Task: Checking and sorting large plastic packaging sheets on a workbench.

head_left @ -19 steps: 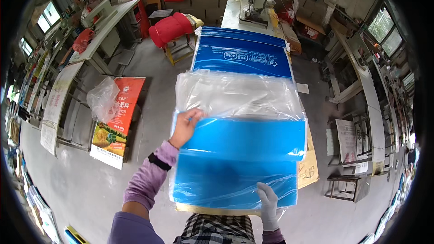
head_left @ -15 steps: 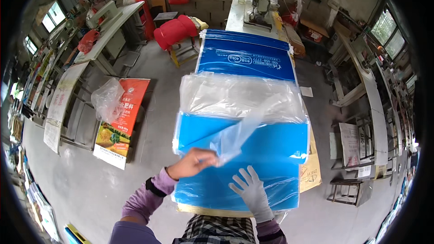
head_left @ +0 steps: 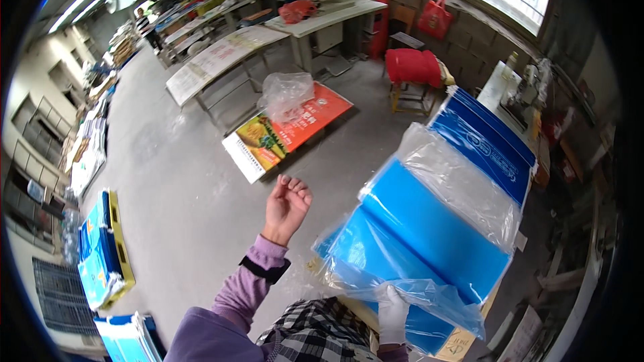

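At the lower centre of the head view, the right hand (head_left: 392,312), in a white glove, grips the near edge of a clear plastic bag (head_left: 429,295), fingers closed on the bunched film. The bag wraps the near end of a stack of blue sheets (head_left: 419,238) that runs from lower centre up toward the right of the frame; a second clear bag (head_left: 463,181) covers the stack's far part, and beyond it a blue printed sheet (head_left: 486,137) shows at upper right. The left hand (head_left: 287,204) is bare, raised in the middle of the frame over the grey floor (head_left: 181,188), well apart from the stack; its fingers curl loosely toward the palm and it holds nothing. A purple sleeve (head_left: 251,285) with a dark wristband leads down to it from the lower edge. Above the left hand, on the floor, lies an orange and yellow poster (head_left: 285,131) with a crumpled clear bag (head_left: 285,94) on it. A red stool (head_left: 416,70) stands at upper centre right. Long tables (head_left: 221,57) run along the upper left. At lower left, blue and yellow sheets (head_left: 100,248) lie stacked on the floor.
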A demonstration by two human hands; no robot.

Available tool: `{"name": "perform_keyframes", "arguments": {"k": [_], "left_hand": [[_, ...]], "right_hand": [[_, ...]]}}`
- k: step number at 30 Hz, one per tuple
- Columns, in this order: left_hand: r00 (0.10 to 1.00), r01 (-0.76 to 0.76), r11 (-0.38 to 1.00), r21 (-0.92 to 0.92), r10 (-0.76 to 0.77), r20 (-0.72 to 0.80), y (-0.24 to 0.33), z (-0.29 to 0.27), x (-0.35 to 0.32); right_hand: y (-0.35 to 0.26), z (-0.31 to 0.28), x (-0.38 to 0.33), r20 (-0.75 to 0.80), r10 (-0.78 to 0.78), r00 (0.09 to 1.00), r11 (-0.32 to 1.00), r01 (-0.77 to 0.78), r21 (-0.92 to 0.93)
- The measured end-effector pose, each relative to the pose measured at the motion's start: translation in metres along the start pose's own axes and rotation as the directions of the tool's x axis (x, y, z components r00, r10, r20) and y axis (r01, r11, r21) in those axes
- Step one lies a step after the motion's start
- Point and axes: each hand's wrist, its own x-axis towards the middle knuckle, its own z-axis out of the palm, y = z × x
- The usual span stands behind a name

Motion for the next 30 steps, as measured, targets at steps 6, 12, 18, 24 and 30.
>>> {"name": "perform_keyframes", "arguments": {"k": [6,12,18,24,30], "left_hand": [[0.998,-0.033,0.969,-0.243,0.046,0.05,0.0,-0.008,-0.027],[0.996,-0.009,0.962,-0.272,0.033,0.083,0.001,-0.007,-0.05],[0.994,-0.006,0.965,-0.262,0.034,0.102,0.006,-0.006,-0.058],[0.994,0.035,0.969,-0.246,-0.009,0.105,0.005,-0.007,-0.056],[0.989,0.143,0.964,-0.226,-0.134,0.054,-0.018,-0.024,-0.061]], "right_hand": [[0.016,-0.005,-0.009,0.078,0.133,0.988,0.984,-0.14,0.106],[0.027,-0.025,-0.012,0.082,0.198,0.977,0.974,-0.206,0.1],[0.036,-0.026,-0.021,0.073,0.247,0.966,0.968,-0.249,0.02],[0.04,-0.026,-0.02,0.03,0.241,0.97,0.971,-0.241,-0.007],[0.045,-0.036,-0.015,0.052,0.238,0.97,0.97,-0.24,0.044]]}}
